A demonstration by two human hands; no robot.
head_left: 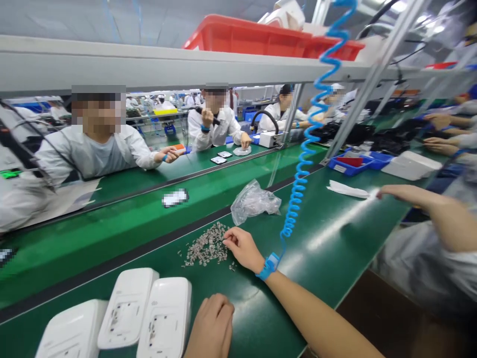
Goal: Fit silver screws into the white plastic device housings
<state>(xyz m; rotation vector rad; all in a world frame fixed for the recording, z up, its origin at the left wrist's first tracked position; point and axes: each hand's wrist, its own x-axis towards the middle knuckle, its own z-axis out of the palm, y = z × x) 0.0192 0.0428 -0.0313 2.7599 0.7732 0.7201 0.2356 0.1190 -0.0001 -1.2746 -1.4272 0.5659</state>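
Dipping at the right edge of the small parts (207, 246), heaped within easy reach beyond the near-left white cases (170, 294), the right hand (246, 251) is bringing fingertips together, contents unclear, while the left hand (213, 325) is curling separately, its grip hidden.

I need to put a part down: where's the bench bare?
Bare bench lies right of the cord, below the white strip, and between the left hand and right forearm. Crowded: three white cases beside the left hand; small parts and bag near the right hand.
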